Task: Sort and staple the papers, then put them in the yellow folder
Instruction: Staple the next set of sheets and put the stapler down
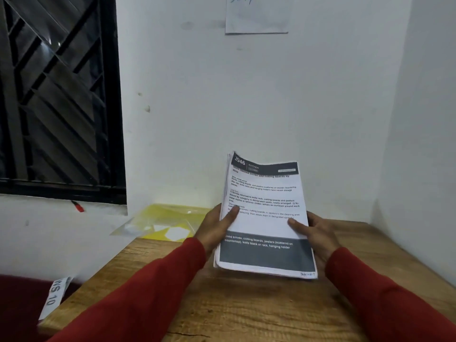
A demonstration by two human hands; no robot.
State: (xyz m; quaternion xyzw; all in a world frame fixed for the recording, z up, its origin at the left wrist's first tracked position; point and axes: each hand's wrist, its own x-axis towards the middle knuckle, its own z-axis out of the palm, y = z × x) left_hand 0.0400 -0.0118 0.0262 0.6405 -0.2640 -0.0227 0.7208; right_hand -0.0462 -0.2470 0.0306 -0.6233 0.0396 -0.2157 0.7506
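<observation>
A stack of printed papers (pixel 265 225) with dark header and footer bands is held upright above the wooden table (pixel 222 304), its lower edge near the tabletop. My left hand (pixel 217 227) grips the stack's left edge, thumb on the front page. My right hand (pixel 313 233) grips the right edge the same way. The yellow folder (pixel 167 218) lies flat at the table's far left corner, partly overhanging, with white paper pieces showing through its clear cover. No stapler is in view.
White walls close in the table at the back and right. A barred dark window (pixel 59 95) is on the left, with a red object (pixel 78 207) on its sill. A paper note (pixel 256 16) hangs on the wall. A white label (pixel 55 296) hangs off the table's left edge.
</observation>
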